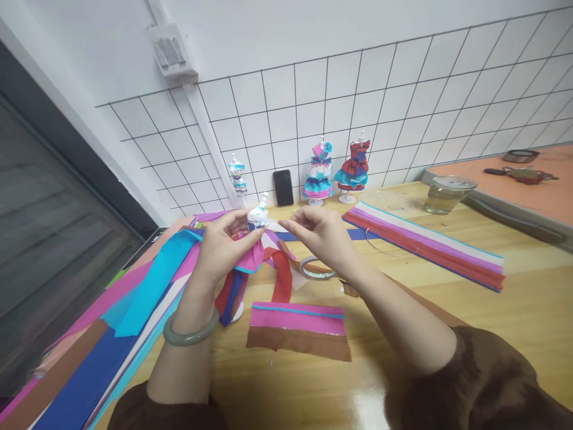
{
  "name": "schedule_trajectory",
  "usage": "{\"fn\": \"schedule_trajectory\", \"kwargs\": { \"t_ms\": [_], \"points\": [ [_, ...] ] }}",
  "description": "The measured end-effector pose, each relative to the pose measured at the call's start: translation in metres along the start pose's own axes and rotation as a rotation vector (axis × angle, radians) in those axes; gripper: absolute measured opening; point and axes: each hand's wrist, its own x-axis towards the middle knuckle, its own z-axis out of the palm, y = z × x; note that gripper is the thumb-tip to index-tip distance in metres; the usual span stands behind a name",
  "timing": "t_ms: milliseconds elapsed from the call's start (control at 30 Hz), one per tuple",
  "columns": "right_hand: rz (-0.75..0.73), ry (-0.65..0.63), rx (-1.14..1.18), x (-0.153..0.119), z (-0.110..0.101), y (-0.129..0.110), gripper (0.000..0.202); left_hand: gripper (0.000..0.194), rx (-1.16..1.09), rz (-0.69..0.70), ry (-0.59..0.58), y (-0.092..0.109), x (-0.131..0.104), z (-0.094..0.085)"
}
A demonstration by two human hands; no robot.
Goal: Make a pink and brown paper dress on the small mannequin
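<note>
My left hand (221, 242), with a green bangle (191, 334) at its wrist, is wrapped round a small dress form (258, 214) with a white top. A pink skirt piece (251, 258) with a blue edge hangs below my thumb. Just right of the form, my right hand (320, 233) pinches the end of a thin white strip (274, 223) that reaches to the form. Red, blue and brown strips hang under the form. A pink and brown paper piece (299, 325) lies on the table in front.
Three dressed forms (239, 176) (318, 173) (353, 167) and a phone (283, 187) stand by the wall. A tape roll (317, 267) lies mid-table, layered strips (425, 245) and a glass jar (447, 196) at right, long colored strips (152, 286) at left.
</note>
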Motion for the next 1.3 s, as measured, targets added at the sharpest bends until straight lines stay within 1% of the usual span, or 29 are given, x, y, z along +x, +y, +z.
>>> {"fn": "schedule_trajectory", "kwargs": {
  "t_ms": [100,167,367,533,667,833,967,1033,1167,1300],
  "points": [
    [0.035,0.014,0.057,0.001,0.000,0.002,0.033,0.042,-0.080,0.027,-0.053,0.001,0.000,0.001],
    [0.039,0.029,0.067,0.001,0.000,0.002,0.034,0.042,-0.100,0.043,-0.067,0.001,-0.001,0.001],
    [0.076,0.032,0.102,0.003,0.000,0.000,0.035,0.042,-0.053,0.053,-0.115,0.005,-0.002,0.002],
    [0.117,0.003,0.110,0.003,-0.002,-0.002,0.037,0.041,-0.019,0.063,-0.118,0.009,-0.004,0.004],
    [0.154,-0.039,0.126,0.003,-0.002,-0.002,0.039,0.040,-0.025,0.064,-0.123,0.009,-0.005,0.004],
    [0.194,-0.106,0.158,0.004,-0.001,-0.001,0.040,0.041,-0.048,0.051,-0.168,0.006,-0.006,0.001],
    [0.178,-0.106,0.170,0.003,-0.001,-0.003,0.039,0.040,-0.091,0.053,-0.235,0.006,-0.006,0.001],
    [0.159,-0.095,0.153,0.002,0.000,-0.004,0.038,0.038,-0.101,0.042,-0.218,0.006,-0.005,0.003],
    [0.142,-0.098,0.101,0.000,0.001,-0.005,0.038,0.031,-0.092,-0.005,-0.097,0.003,-0.004,0.010],
    [0.160,-0.118,0.091,0.000,0.001,-0.006,0.036,0.027,-0.068,-0.006,-0.041,0.003,-0.004,0.012]
  ]
}}
